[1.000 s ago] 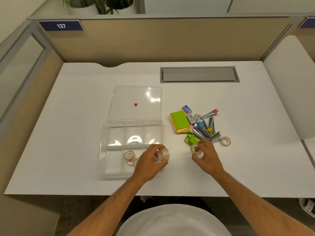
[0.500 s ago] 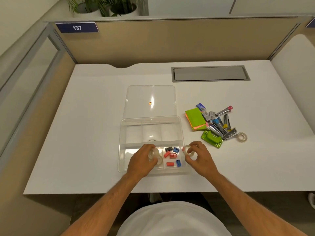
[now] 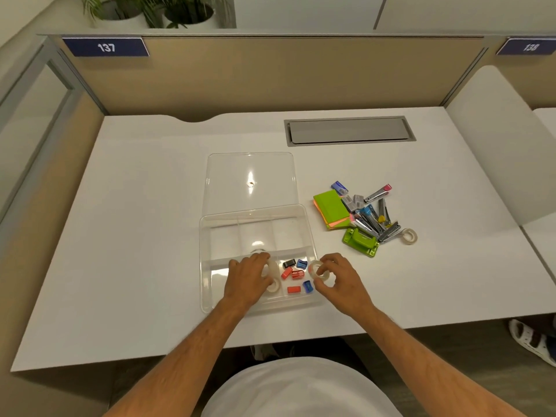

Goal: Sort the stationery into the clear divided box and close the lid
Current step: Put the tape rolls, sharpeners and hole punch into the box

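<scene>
Bright, even overhead light falls on my desk (image 3: pixel 150 236); glare spots shine on the clear lid (image 3: pixel 251 179). Shadows are faint, edges bow outward, fine detail is slightly soft.

Open-plan office, one cubicle workstation. White counter (image 3: pixel 144 236) walled by tan partition panels (image 3: pixel 270 76) in grey metal frames. Blue number plates on the top rail: "137" (image 3: pixel 106 47), "138" (image 3: pixel 529 47). Grey cable-access hatch (image 3: pixel 349 130) set flush in the counter. Potted plants (image 3: pixel 156 10) behind the partition. Neighbouring counter (image 3: pixel 546 121) just beyond the right divider.
</scene>
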Motion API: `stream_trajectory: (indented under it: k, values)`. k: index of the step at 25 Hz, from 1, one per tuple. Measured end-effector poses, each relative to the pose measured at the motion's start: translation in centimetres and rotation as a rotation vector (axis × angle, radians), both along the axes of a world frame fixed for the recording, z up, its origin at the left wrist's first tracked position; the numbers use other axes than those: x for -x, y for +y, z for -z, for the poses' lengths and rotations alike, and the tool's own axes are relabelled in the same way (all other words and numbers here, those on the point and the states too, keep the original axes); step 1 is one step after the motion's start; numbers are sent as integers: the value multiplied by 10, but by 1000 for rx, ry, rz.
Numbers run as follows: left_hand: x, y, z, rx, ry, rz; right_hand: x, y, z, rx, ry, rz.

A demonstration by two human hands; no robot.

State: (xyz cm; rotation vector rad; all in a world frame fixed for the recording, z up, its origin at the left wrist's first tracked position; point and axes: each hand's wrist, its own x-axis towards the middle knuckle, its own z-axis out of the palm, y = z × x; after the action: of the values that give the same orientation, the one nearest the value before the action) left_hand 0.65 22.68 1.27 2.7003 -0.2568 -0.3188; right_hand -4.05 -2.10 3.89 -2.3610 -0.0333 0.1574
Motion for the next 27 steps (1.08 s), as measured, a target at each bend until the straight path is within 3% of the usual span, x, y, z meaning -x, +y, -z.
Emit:
stream_trajectory:
  k: [5,9,20,27]
  values:
    - [10,19,-13,119,-20,-98,-18,36,-11,-106,-58,-102]
    - [28,33,-17,220,-39,-218,-30,70,-18,-144,151,-273]
    - [43,47,-20,268,36,-225,-39,106,7,497,90,-507]
    - [30,39,-16,216,38,-165,-42,92,7,297,98,-415]
